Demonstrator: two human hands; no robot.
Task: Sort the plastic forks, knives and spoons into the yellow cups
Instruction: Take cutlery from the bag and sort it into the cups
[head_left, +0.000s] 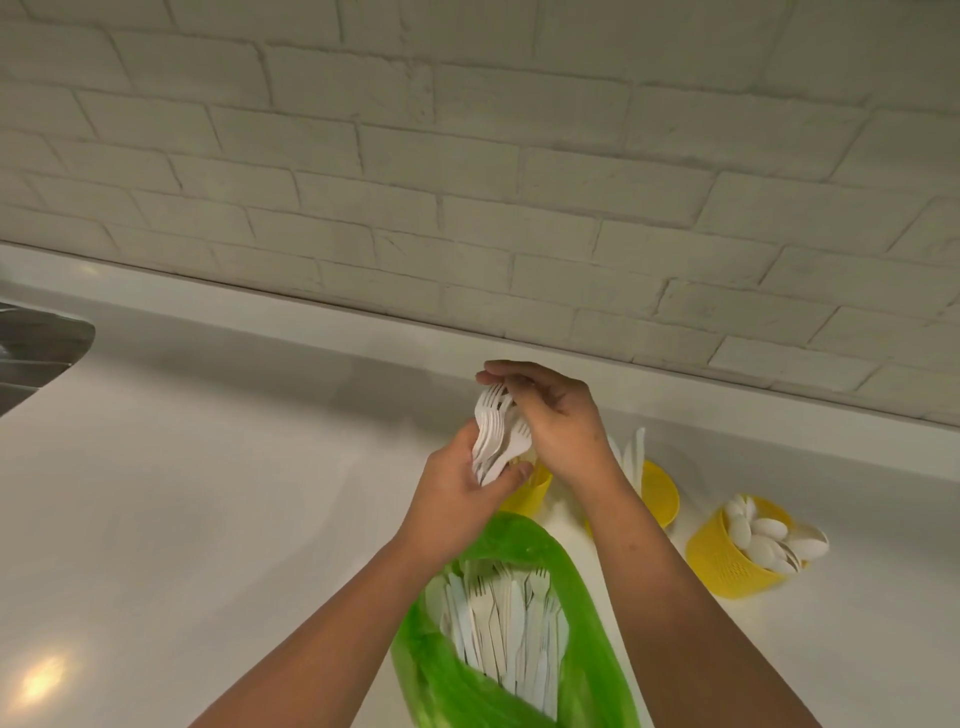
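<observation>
Left hand: grips white plastic forks in a bundle
Right hand: curled over their tines
Just beside: yellow plastic cup

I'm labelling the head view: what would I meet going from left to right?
The sink → bundle of forks → yellow cup of knives → yellow cup of spoons.

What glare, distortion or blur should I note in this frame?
Head view: a warm glare spot on the counter at lower left; the wide lens bows the brick wall and the counter's back edge; the forks in the left hand look slightly soft, while the spoons at right stay readable.
</observation>
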